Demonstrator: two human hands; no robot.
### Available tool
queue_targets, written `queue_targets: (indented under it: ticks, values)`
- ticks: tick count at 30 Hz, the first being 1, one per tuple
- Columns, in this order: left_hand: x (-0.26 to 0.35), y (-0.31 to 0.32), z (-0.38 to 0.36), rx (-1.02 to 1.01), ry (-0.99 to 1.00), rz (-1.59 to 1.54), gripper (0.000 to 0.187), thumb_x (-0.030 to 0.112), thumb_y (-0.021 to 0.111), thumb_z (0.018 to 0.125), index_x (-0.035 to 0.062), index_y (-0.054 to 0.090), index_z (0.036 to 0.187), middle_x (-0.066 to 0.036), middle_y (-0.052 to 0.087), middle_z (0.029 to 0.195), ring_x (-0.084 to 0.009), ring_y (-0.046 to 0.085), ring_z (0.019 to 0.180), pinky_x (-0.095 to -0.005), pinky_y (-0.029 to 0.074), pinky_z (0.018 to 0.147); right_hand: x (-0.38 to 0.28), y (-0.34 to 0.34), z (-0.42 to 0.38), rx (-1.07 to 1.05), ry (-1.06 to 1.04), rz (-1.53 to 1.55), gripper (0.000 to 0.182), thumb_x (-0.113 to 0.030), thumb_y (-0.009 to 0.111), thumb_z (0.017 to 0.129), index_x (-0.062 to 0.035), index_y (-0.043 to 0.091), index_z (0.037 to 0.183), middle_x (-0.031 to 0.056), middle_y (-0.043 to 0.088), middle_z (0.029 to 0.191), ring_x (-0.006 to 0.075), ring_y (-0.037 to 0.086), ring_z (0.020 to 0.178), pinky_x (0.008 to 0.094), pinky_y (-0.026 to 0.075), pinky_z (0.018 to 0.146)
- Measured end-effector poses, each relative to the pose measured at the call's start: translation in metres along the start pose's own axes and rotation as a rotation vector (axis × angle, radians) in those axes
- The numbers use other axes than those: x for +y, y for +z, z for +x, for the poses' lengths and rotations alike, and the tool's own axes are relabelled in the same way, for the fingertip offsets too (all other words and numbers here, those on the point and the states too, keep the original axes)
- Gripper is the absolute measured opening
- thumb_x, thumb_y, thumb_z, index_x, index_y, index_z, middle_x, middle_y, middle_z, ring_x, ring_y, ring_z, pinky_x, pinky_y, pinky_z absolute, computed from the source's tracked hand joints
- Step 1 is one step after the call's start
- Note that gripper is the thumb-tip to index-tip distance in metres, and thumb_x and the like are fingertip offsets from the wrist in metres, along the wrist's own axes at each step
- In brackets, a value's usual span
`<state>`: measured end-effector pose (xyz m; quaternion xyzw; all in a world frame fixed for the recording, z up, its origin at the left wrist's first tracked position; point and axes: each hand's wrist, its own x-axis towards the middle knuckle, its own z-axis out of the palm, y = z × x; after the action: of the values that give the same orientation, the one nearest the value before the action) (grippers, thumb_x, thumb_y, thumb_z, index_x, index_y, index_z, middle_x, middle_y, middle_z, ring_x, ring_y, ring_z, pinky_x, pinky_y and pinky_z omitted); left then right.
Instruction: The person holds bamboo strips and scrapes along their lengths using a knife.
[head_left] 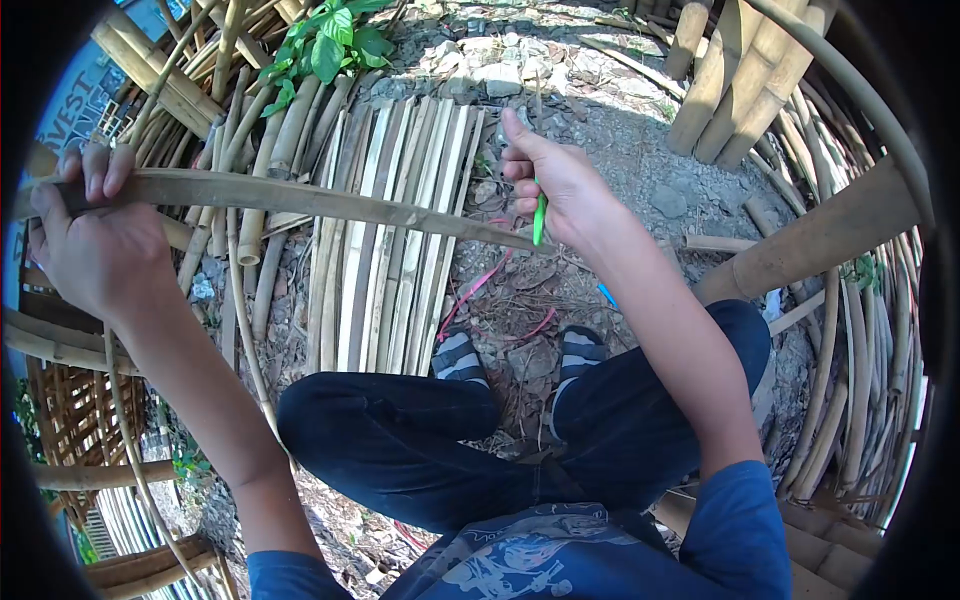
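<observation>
My left hand (105, 235) is closed around one end of a long bamboo strip (330, 203), with the fingers over its top edge. The strip reaches across to the right, tapering toward its far end near my right wrist. My right hand (555, 180) is closed on a slim bright green object (540, 218). Its lower end sticks out below the fingers; its kind is not clear, since the grip hides most of it. Beneath the held strip, a row of split bamboo slats (395, 270) lies side by side on the ground.
Bamboo poles (270, 160) are piled at the left, beside a leafy green plant (330, 45). A thick bamboo post (820, 230) slants in from the right, near stacked poles (860, 380). Pink string (470, 290) lies on the littered ground by my feet.
</observation>
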<state>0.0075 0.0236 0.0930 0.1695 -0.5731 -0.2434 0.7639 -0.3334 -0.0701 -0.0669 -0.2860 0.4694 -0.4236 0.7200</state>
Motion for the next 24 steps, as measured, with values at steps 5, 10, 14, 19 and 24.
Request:
queue_targets:
  ticks: [5, 10, 14, 19, 24]
  values:
    - [0.009, 0.027, 0.031, -0.199, -0.146, 0.057, 0.011, 0.009, 0.048, 0.1, -0.0012, 0.05, 0.102, -0.006, 0.044, 0.087, -0.0122, 0.041, 0.071, -0.0226, 0.038, 0.06, 0.025, -0.104, 0.034, 0.316, 0.05, 0.058, 0.044, -0.048, 0.054, 0.098, -0.0042, 0.053, 0.094, 0.0024, 0.053, 0.069, 0.0107, 0.045, 0.052, 0.0291, 0.042, 0.046]
    - [-0.052, 0.088, -0.015, 0.071, 0.002, 0.513, 0.025, 0.021, 0.045, 0.104, -0.0002, 0.05, 0.115, -0.007, 0.047, 0.092, -0.016, 0.044, 0.077, -0.0286, 0.04, 0.069, 0.104, -0.137, 0.045, 0.394, 0.058, -0.009, 0.036, -0.037, 0.041, 0.105, -0.0042, 0.052, 0.097, 0.0041, 0.053, 0.072, 0.0138, 0.047, 0.055, 0.032, 0.044, 0.048]
    - [-0.072, 0.077, -0.064, -0.077, -0.234, 0.122, 0.039, 0.037, 0.033, 0.107, 0.006, 0.051, 0.123, -0.009, 0.048, 0.092, -0.0157, 0.044, 0.073, -0.0284, 0.04, 0.062, 0.143, -0.135, 0.041, 0.34, 0.055, -0.179, 0.031, -0.033, 0.04, 0.106, -0.0066, 0.052, 0.095, 0.0024, 0.052, 0.071, 0.0154, 0.047, 0.054, 0.0318, 0.044, 0.05]
    - [-0.088, 0.056, -0.096, -0.247, -0.355, -0.092, 0.047, 0.048, 0.033, 0.105, 0.0092, 0.057, 0.119, 0.0, 0.045, 0.075, -0.0093, 0.036, 0.054, -0.0221, 0.034, 0.048, 0.218, -0.143, 0.067, 0.528, 0.064, -0.719, 0.036, -0.031, 0.045, 0.101, 0.0, 0.064, 0.1, 0.0213, 0.068, 0.091, 0.0412, 0.065, 0.088, 0.0482, 0.048, 0.082]
    - [-0.081, 0.043, -0.099, -0.311, -0.388, -0.088, 0.053, 0.05, 0.034, 0.104, 0.0048, 0.058, 0.112, 0.002, 0.04, 0.068, -0.0075, 0.032, 0.055, -0.0194, 0.031, 0.046, 0.393, -0.147, 0.084, 0.627, 0.114, -0.419, 0.04, -0.034, 0.042, 0.104, -0.0036, 0.062, 0.088, 0.0051, 0.055, 0.064, 0.0157, 0.055, 0.058, 0.0313, 0.044, 0.057]
